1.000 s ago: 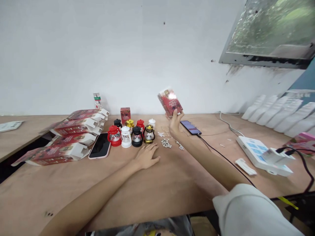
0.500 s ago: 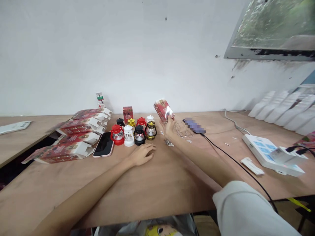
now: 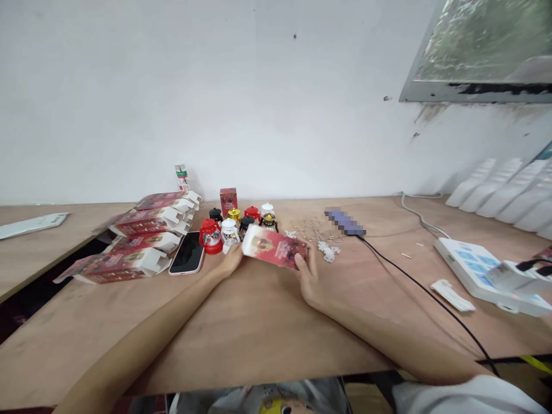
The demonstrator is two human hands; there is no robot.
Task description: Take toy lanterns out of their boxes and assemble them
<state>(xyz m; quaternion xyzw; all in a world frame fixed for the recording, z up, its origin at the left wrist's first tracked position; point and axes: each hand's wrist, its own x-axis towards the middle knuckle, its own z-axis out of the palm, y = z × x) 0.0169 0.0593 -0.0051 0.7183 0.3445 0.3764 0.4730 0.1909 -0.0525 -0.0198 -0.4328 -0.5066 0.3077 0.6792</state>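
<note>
My right hand (image 3: pixel 308 279) grips one end of a red printed cardboard box (image 3: pixel 276 247), thumb on its front face. The box is held tilted above the table, its white end pointing left. At that white end is my left hand (image 3: pixel 233 261), with its fingers mostly hidden; whether they touch the box I cannot tell. Just behind stand several small toy lanterns, among them a red lantern (image 3: pixel 211 237), a white lantern (image 3: pixel 229 233) and a gold lantern (image 3: pixel 234 215). The box covers part of the front ones.
Left are a stack of flattened red boxes (image 3: pixel 125 261) and a phone (image 3: pixel 187 253). A small red box (image 3: pixel 228 199) stands behind the lanterns. To the right lie white plastic pieces (image 3: pixel 328 251), a cabled phone (image 3: pixel 345 222) and a power strip (image 3: pixel 470 264).
My right hand has brought the box down and towards me from beside the lanterns. My left hand has moved from lying flat on the table to the box's left end.
</note>
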